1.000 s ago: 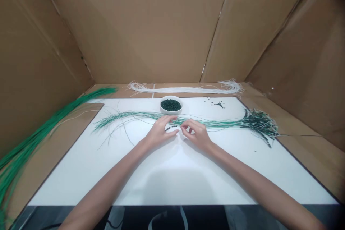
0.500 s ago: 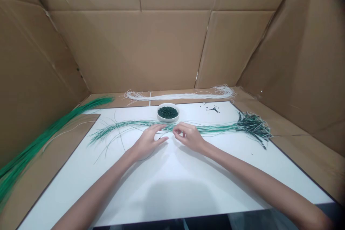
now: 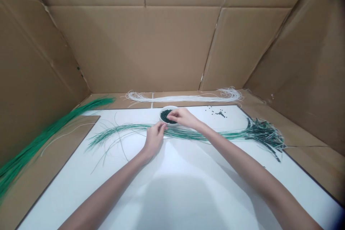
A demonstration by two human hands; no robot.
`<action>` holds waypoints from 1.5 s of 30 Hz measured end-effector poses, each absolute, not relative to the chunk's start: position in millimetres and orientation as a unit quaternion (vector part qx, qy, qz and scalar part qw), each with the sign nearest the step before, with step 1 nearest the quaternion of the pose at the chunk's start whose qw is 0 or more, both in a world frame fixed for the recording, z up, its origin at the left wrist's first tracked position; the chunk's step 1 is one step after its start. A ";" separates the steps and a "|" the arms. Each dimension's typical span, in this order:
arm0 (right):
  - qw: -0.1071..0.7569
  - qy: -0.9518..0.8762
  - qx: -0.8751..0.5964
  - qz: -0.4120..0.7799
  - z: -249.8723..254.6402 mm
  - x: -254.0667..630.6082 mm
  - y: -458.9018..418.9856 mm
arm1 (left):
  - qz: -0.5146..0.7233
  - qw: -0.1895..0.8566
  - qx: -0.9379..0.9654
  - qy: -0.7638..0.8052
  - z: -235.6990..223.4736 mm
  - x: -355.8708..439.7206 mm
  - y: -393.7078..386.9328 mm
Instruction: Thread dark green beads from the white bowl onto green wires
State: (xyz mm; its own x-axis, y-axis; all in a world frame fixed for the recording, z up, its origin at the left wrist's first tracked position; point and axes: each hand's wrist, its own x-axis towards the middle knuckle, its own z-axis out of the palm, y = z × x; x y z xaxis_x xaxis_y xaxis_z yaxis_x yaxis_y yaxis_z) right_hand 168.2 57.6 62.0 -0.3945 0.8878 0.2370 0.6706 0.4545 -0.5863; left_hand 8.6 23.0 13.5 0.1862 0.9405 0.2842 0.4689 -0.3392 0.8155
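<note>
A white bowl [image 3: 165, 121] full of small dark green beads [image 3: 165, 114] stands at the middle of the white board. Over it reaches my right hand [image 3: 184, 118], thumb and fingertips pinched together among the beads; what lies between them is hidden. Close to the bowl's near rim, my left hand [image 3: 155, 137] is also closed in a pinch, on something too fine to make out. A bundle of thin green wires [image 3: 221, 135] runs crosswise under both hands. Its right end carries many dark beaded tips [image 3: 264, 133], and its left end fans out loose.
Loose dark beads [image 3: 221, 114] lie scattered at the back right of the white board [image 3: 113, 194]. Behind the board rests a white strand bundle [image 3: 185, 99]. A thick green strand bundle [image 3: 45, 136] lies along the left. Cardboard walls [image 3: 129, 50] enclose the back and sides.
My right hand has moved forward from the wires into the bowl. My left hand's fingers, apart before, have closed into a pinch nearer the bowl. The view has shifted slightly.
</note>
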 end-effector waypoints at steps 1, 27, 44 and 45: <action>0.257 -0.812 -0.486 0.197 63.3 168.3 67.5 | 0.399 0.293 0.710 0.501 9.7 8.0 22.8; 0.040 -0.892 -0.442 0.089 72.3 166.7 112.4 | 0.389 0.300 0.721 0.488 -5.5 6.0 19.0; 0.268 -0.826 -0.485 0.106 35.6 172.8 69.2 | 0.403 0.320 0.721 0.464 -5.9 6.0 20.0; 0.304 -0.809 -0.489 0.117 34.4 172.8 63.6 | 0.404 0.318 0.723 0.462 -5.7 5.9 19.8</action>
State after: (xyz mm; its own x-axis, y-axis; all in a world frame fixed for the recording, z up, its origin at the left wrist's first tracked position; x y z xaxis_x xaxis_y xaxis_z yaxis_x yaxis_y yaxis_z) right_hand 172.8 63.6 34.4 -0.3362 0.8626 0.3780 0.7209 0.4940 -0.4861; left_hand 5.9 19.8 -5.7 0.2472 0.9246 0.2900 0.4106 -0.3710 0.8329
